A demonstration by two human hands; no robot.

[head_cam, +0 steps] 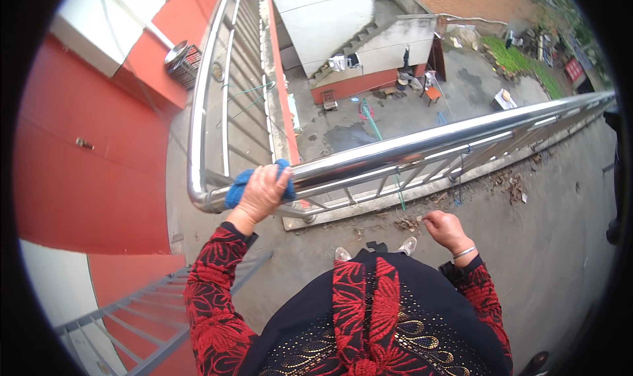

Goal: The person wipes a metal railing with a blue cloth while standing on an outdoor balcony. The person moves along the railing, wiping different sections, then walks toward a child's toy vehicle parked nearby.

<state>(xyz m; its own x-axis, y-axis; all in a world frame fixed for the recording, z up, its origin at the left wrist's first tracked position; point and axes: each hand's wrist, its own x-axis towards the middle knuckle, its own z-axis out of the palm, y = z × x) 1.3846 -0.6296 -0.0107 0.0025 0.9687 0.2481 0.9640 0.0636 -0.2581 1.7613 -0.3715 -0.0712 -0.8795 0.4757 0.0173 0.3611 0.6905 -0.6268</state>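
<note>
My left hand (264,188) grips a blue cloth (240,184) that is wrapped over the top tube of a shiny metal railing (376,153), close to the railing's bent corner. The cloth shows on both sides of my fingers. My right hand (446,231), with a silver bracelet (464,252) at the wrist, hangs in the air on the near side of the railing, apart from it. Its fingers are curled inward, and nothing shows in them. Green cord (399,190) and blue cord (458,188) hang from the lower bars.
A grey metal ladder-like frame (143,316) stands at the lower left, beside a red wall (99,178). Dry leaves (514,188) lie along the concrete ledge. Beyond the railing is a lower courtyard with an orange stool (432,94). A dark figure's edge shows at far right.
</note>
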